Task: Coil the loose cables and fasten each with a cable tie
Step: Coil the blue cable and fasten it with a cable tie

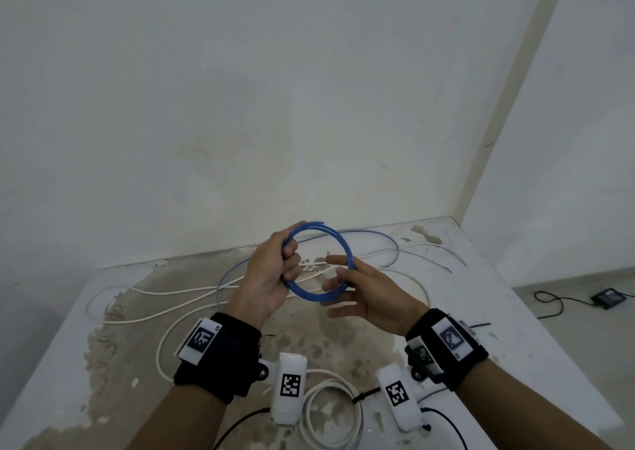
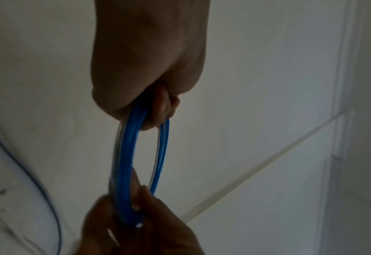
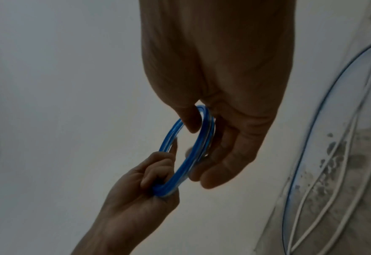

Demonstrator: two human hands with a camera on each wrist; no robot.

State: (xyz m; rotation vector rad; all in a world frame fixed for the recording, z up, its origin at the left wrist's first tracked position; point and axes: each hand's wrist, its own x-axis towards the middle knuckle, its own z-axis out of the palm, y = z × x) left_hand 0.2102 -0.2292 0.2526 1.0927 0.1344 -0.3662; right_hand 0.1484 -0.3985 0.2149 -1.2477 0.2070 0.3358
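Note:
A blue cable coil of several turns hangs in the air above the table. My left hand grips its left side in curled fingers. My right hand holds the right side, thumb inside the ring and fingers fairly straight outside. The left wrist view has the blue coil edge-on, running from the left hand down to the right hand. From the right wrist, the blue coil spans the right hand and left hand. A loose blue tail trails over the table behind.
Loose white cables sprawl across the worn white table. A white coil with a black cable tie lies at the near edge. Walls stand close behind and to the right. A black device lies on the floor at right.

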